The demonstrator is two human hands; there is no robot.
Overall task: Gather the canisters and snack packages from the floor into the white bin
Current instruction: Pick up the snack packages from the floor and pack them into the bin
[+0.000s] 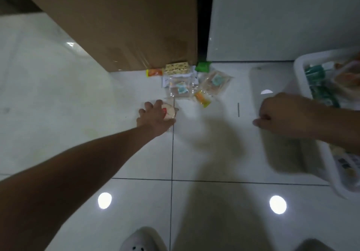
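Head cam: cardboard box (124, 21) and white panel (282, 17) stand at the back. Loose snack packets (185, 85) are piled on the tiled floor (58, 79) against the box's foot. The white bin (299, 69) sits far right, blurred, with green packs (315, 75) inside. A round snack pack (169, 111) lies just short of the pile, under my left hand (153, 117), with fingers arched over it, thumb on the near edge and arm stretched forward. My right hand (282, 114) is by the bin's rim, fingers curled under; can't tell if it holds anything.
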